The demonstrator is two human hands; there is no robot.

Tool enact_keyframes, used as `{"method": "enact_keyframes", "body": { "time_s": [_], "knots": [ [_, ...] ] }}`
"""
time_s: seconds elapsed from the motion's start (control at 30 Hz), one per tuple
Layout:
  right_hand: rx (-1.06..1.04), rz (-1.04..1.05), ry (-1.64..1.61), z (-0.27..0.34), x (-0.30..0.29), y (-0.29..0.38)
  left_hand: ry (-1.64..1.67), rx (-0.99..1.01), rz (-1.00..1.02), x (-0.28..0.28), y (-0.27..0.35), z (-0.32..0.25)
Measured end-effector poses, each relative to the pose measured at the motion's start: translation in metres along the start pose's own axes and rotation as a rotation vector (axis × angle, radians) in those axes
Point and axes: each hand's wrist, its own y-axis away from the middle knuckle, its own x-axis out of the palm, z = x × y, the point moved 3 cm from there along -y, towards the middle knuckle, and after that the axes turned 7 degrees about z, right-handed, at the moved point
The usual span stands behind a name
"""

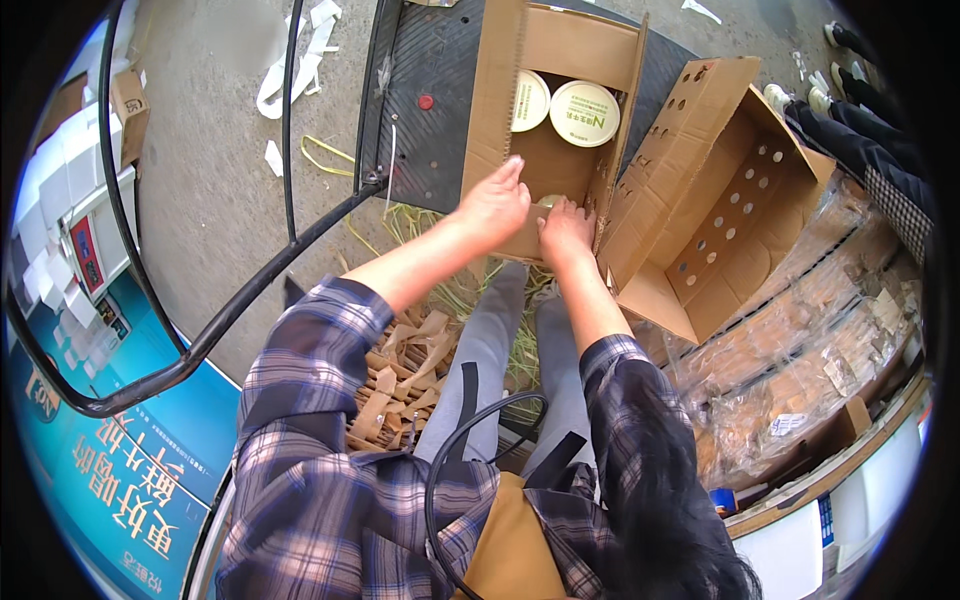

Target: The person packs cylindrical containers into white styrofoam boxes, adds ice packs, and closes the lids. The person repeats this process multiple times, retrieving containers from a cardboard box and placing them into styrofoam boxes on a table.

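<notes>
An opened cardboard box (555, 171) stands before me on a black ribbed platform (435, 82). Two round tubs with pale printed lids, one of them fully in view (585, 113), sit side by side at its far end. Part of another pale round thing (551, 201) shows at the near end, mostly hidden by my right hand (568, 232), whose fingers reach over the near flap. My left hand (497, 204) is at the box's left near corner, fingers bunched together; whether it pinches the flap edge is unclear. A second cardboard box (712, 195), with round holes, lies tilted to the right.
A bent black metal rail (225, 319) curves along the left, beside a blue printed panel (112, 465). Cardboard strips (405, 367) and yellow-green strapping (525, 360) lie around my legs. Plastic-wrapped goods (795, 375) stand at the right. Other people's legs (862, 135) are at the upper right.
</notes>
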Motion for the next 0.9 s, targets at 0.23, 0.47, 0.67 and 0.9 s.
{"method": "enact_keyframes", "body": {
  "time_s": [0.23, 0.47, 0.67, 0.9],
  "knots": [
    [-0.09, 0.059, -0.006, -0.025, 0.019, 0.054, 0.795, -0.572, 0.282, 0.043, 0.004, 0.025],
    [-0.023, -0.252, 0.027, -0.014, 0.073, 0.031, 0.681, -0.548, 0.265, 0.04, 0.006, -0.058],
    [0.108, -0.373, 0.073, 0.005, 0.043, -0.007, 0.564, -0.615, 0.137, 0.058, -0.014, -0.047],
    [-0.07, -0.375, -0.249, -0.026, -0.044, 0.01, 0.744, -0.42, -0.352, -0.059, 0.053, -0.022]
  ]
}}
